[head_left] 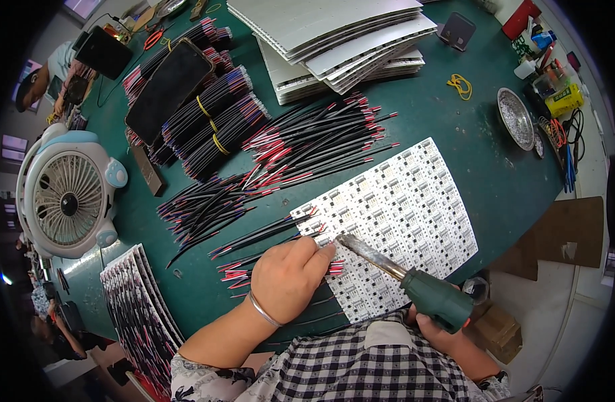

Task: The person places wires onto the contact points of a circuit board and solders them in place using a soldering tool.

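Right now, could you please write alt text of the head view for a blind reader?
The right hand holds a green soldering iron over a white circuit panel; the left hand rests among dark wires at the panel's left edge. A green table also holds bundled wires and stacked panels.

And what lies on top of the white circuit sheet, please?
Small components run in rows across the white circuit sheet; ends of black wires lie over its left edge. The left hand and green-handled iron hide parts, so what is beneath them cannot be seen.
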Tool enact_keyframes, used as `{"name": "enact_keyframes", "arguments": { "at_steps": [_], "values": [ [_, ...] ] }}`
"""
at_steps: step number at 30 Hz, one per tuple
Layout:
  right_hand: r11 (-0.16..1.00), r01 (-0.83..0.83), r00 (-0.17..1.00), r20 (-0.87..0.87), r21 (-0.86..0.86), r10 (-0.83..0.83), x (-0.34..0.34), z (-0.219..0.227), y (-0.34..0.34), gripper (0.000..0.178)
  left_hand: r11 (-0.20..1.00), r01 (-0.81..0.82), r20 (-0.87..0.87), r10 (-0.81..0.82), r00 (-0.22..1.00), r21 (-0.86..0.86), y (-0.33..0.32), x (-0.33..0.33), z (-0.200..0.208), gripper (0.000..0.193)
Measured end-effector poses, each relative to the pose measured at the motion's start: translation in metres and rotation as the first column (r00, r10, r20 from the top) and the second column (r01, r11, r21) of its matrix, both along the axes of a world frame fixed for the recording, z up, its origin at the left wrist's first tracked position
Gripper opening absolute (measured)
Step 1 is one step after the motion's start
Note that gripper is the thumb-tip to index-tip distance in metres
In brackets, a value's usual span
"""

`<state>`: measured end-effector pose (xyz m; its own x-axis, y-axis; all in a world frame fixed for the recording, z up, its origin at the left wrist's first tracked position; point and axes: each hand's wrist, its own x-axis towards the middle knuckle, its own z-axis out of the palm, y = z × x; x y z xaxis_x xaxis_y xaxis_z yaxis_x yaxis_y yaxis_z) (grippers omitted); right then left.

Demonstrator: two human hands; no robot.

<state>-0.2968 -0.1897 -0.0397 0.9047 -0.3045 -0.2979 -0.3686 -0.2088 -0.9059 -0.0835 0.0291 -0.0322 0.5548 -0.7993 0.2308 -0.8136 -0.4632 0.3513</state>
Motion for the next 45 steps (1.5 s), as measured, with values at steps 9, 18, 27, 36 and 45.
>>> {"name": "enact_keyframes", "arguments": {
  "at_steps": [9, 18, 27, 36, 45],
  "values": [
    [0.998, -0.061, 0.997, -0.039, -0.018, 0.060, -0.008, -0.001, -0.005, 0.031, 1.000, 0.011, -0.017, -0.011, 1.000, -0.020, -0.001, 0.001, -0.001, 0.022],
    [0.998, -0.045, 0.998, -0.039, 0.036, 0.046, -0.006, 0.000, -0.002, 0.034, 0.997, 0.019, -0.076, -0.025, 0.997, -0.076, 0.000, 0.003, -0.002, 0.029],
    [0.995, -0.055, 0.998, 0.019, -0.086, 0.056, -0.001, 0.004, 0.000, 0.031, 0.997, 0.005, -0.079, -0.011, 0.997, -0.074, -0.001, 0.003, -0.001, 0.029],
    [0.983, -0.151, 0.989, -0.027, -0.104, 0.149, -0.003, 0.003, -0.008, 0.028, 0.998, -0.006, -0.082, 0.000, 0.997, -0.070, -0.001, 0.005, 0.000, 0.030],
    [0.999, 0.012, 0.999, -0.032, 0.050, -0.011, -0.012, -0.003, -0.001, 0.034, 0.996, 0.036, -0.095, -0.045, 0.994, -0.086, -0.001, 0.008, -0.001, 0.030]
  ]
}}
